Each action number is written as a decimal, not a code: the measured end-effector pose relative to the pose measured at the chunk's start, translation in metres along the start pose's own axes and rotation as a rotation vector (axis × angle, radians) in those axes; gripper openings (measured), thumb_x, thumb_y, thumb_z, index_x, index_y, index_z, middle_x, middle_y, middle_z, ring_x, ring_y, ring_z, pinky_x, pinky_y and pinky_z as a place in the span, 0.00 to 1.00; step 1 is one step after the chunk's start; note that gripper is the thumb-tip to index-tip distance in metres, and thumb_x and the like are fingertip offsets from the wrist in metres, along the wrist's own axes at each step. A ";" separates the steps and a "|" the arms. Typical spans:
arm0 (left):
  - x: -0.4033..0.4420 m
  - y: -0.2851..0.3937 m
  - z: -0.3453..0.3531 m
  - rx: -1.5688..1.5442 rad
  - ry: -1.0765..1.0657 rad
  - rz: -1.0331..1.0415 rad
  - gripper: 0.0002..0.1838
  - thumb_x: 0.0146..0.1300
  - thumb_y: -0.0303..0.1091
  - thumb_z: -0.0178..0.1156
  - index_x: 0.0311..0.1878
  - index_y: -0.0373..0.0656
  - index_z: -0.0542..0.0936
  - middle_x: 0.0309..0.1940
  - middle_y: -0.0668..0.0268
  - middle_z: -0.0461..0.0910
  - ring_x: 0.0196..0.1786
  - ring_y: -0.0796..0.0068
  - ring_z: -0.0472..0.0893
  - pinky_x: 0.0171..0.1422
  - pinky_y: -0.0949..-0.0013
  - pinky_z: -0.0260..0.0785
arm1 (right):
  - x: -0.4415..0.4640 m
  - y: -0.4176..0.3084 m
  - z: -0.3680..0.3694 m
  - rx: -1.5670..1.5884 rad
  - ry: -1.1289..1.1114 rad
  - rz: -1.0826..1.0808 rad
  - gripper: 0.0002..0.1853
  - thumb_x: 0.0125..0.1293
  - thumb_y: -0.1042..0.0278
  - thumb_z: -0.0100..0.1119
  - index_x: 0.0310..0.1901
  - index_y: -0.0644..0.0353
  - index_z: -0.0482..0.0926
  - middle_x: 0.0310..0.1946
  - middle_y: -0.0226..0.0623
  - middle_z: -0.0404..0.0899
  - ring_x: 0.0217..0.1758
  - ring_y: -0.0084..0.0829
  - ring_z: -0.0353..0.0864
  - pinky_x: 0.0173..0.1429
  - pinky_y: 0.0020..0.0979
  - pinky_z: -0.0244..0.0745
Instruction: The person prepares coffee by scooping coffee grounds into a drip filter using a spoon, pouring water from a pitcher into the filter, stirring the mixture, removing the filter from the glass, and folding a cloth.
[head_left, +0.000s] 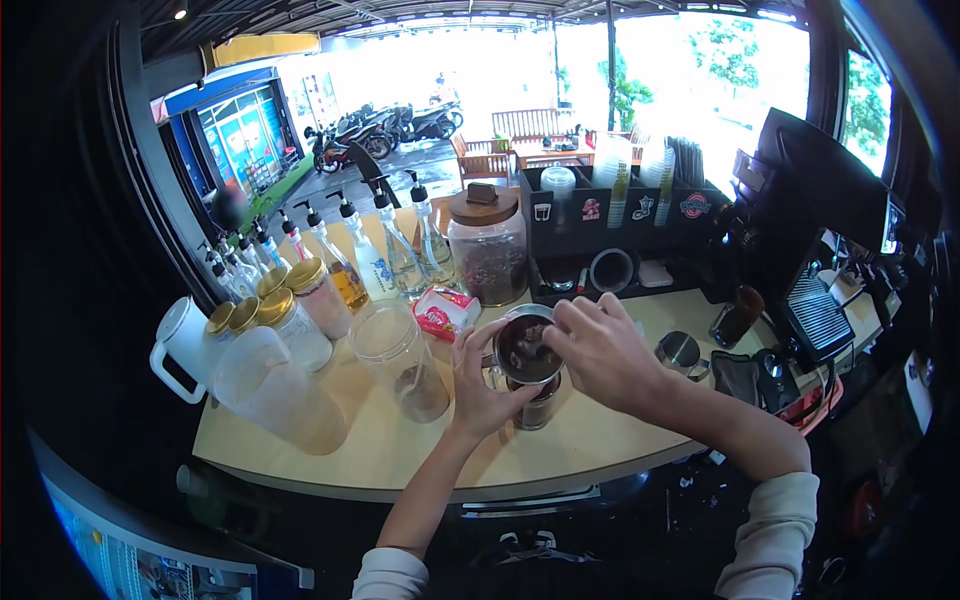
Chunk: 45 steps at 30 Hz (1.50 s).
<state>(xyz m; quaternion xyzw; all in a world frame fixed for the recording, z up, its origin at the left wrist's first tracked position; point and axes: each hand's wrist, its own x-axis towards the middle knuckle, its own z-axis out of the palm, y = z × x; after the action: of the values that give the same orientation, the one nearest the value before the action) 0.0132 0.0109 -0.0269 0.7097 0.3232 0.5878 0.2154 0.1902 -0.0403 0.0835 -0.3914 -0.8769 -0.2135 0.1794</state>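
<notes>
Over the counter (pixel 620 435), left hand (pixel 482 388) in firm grip around a round vessel (pixel 521 356), right hand's (pixel 608 352) grip, fingertips hidden, indiscernible.

the left hand (pixel 478 382) grips a round vessel (pixel 522 352) with dark contents; the right hand (pixel 598 345) bunches over its opening. a wooden-lidded jar (pixel 487 255) stands behind.

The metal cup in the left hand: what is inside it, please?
The metal cup holds dark brown contents with lighter patches. The right hand covers part of the cup's right side; what lies there, or below the surface, is hidden.
</notes>
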 end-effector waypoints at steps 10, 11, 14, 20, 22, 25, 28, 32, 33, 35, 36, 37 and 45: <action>0.005 0.008 0.001 0.088 -0.017 0.090 0.48 0.37 0.40 0.77 0.64 0.48 0.63 0.57 0.65 0.74 0.63 0.58 0.70 0.75 0.48 0.43 | -0.002 0.009 0.000 0.050 0.027 0.036 0.13 0.49 0.68 0.65 0.37 0.58 0.77 0.39 0.34 0.72 0.49 0.30 0.73 0.48 0.35 0.63; 0.009 0.012 -0.002 0.110 -0.052 0.107 0.49 0.38 0.39 0.77 0.65 0.47 0.62 0.57 0.65 0.74 0.62 0.61 0.72 0.75 0.48 0.41 | -0.003 0.010 0.000 0.051 0.027 0.035 0.13 0.49 0.68 0.65 0.37 0.58 0.77 0.39 0.34 0.72 0.49 0.30 0.73 0.48 0.35 0.63; 0.017 0.021 -0.013 0.180 -0.157 0.156 0.50 0.39 0.38 0.76 0.67 0.46 0.60 0.57 0.64 0.75 0.61 0.65 0.74 0.76 0.48 0.38 | -0.005 0.014 0.000 0.109 0.012 -0.029 0.07 0.54 0.74 0.59 0.35 0.58 0.76 0.37 0.34 0.71 0.42 0.31 0.72 0.46 0.35 0.62; 0.025 0.022 -0.021 0.244 -0.375 0.172 0.50 0.38 0.37 0.76 0.67 0.47 0.60 0.60 0.63 0.73 0.65 0.64 0.71 0.77 0.51 0.42 | -0.006 0.019 0.010 0.139 0.060 -0.125 0.06 0.52 0.75 0.59 0.34 0.57 0.76 0.37 0.33 0.72 0.45 0.29 0.74 0.48 0.34 0.63; 0.026 0.021 -0.021 0.255 -0.411 0.160 0.50 0.38 0.38 0.75 0.68 0.50 0.60 0.59 0.65 0.74 0.64 0.66 0.71 0.76 0.47 0.39 | -0.005 0.021 0.004 0.025 -0.017 -0.109 0.07 0.53 0.71 0.57 0.35 0.57 0.77 0.39 0.33 0.73 0.48 0.29 0.73 0.48 0.34 0.63; 0.026 0.019 -0.021 0.253 -0.403 0.184 0.50 0.38 0.38 0.74 0.68 0.52 0.61 0.58 0.65 0.73 0.64 0.65 0.70 0.76 0.47 0.41 | -0.008 0.021 0.012 0.126 0.019 -0.129 0.07 0.52 0.72 0.57 0.35 0.58 0.76 0.39 0.33 0.73 0.48 0.29 0.73 0.48 0.34 0.63; 0.025 0.018 -0.022 0.261 -0.400 0.190 0.49 0.38 0.37 0.74 0.68 0.52 0.62 0.58 0.65 0.73 0.63 0.65 0.71 0.76 0.46 0.42 | -0.009 0.021 0.013 0.110 -0.011 -0.118 0.08 0.51 0.73 0.58 0.35 0.58 0.76 0.40 0.33 0.73 0.47 0.30 0.73 0.49 0.35 0.63; 0.019 0.016 -0.020 0.265 -0.351 0.220 0.50 0.36 0.38 0.75 0.67 0.51 0.62 0.57 0.64 0.72 0.63 0.63 0.70 0.76 0.48 0.45 | -0.010 0.018 0.018 0.097 0.015 -0.115 0.08 0.51 0.72 0.59 0.36 0.58 0.77 0.39 0.33 0.72 0.47 0.30 0.73 0.49 0.35 0.63; 0.018 0.014 -0.018 0.258 -0.328 0.228 0.51 0.35 0.39 0.76 0.67 0.50 0.63 0.57 0.63 0.72 0.63 0.62 0.70 0.75 0.48 0.46 | -0.010 0.015 0.019 0.118 0.012 -0.133 0.09 0.51 0.71 0.59 0.36 0.58 0.77 0.39 0.33 0.72 0.47 0.30 0.73 0.49 0.35 0.63; 0.014 0.004 -0.013 0.233 -0.285 0.219 0.51 0.34 0.40 0.77 0.66 0.49 0.63 0.56 0.62 0.71 0.62 0.60 0.70 0.75 0.49 0.48 | -0.007 0.016 0.014 0.089 -0.004 -0.103 0.08 0.52 0.70 0.59 0.36 0.58 0.77 0.39 0.33 0.72 0.47 0.29 0.73 0.49 0.35 0.63; 0.013 0.003 -0.011 0.206 -0.243 0.210 0.52 0.33 0.40 0.78 0.66 0.47 0.63 0.56 0.61 0.71 0.61 0.59 0.70 0.74 0.50 0.49 | -0.006 0.016 0.012 0.058 -0.020 -0.073 0.08 0.52 0.69 0.58 0.35 0.58 0.77 0.38 0.33 0.72 0.47 0.29 0.73 0.49 0.35 0.63; 0.010 0.004 -0.008 0.205 -0.244 0.207 0.52 0.33 0.40 0.78 0.66 0.47 0.63 0.56 0.61 0.71 0.61 0.59 0.70 0.74 0.50 0.49 | -0.006 0.015 0.014 0.060 -0.023 -0.072 0.08 0.52 0.69 0.58 0.35 0.58 0.77 0.38 0.33 0.72 0.47 0.29 0.73 0.49 0.35 0.63; 0.000 0.002 0.000 0.282 -0.058 0.247 0.50 0.32 0.41 0.79 0.63 0.48 0.65 0.54 0.62 0.71 0.60 0.61 0.71 0.73 0.44 0.45 | -0.004 0.002 0.010 0.060 0.006 0.008 0.09 0.53 0.69 0.58 0.37 0.59 0.76 0.37 0.36 0.73 0.46 0.32 0.75 0.49 0.34 0.64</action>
<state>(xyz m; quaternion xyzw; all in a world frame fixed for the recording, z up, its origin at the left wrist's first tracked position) 0.0138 0.0098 -0.0257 0.7837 0.3065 0.5380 0.0490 0.1929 -0.0360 0.0737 -0.3887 -0.8808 -0.1874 0.1948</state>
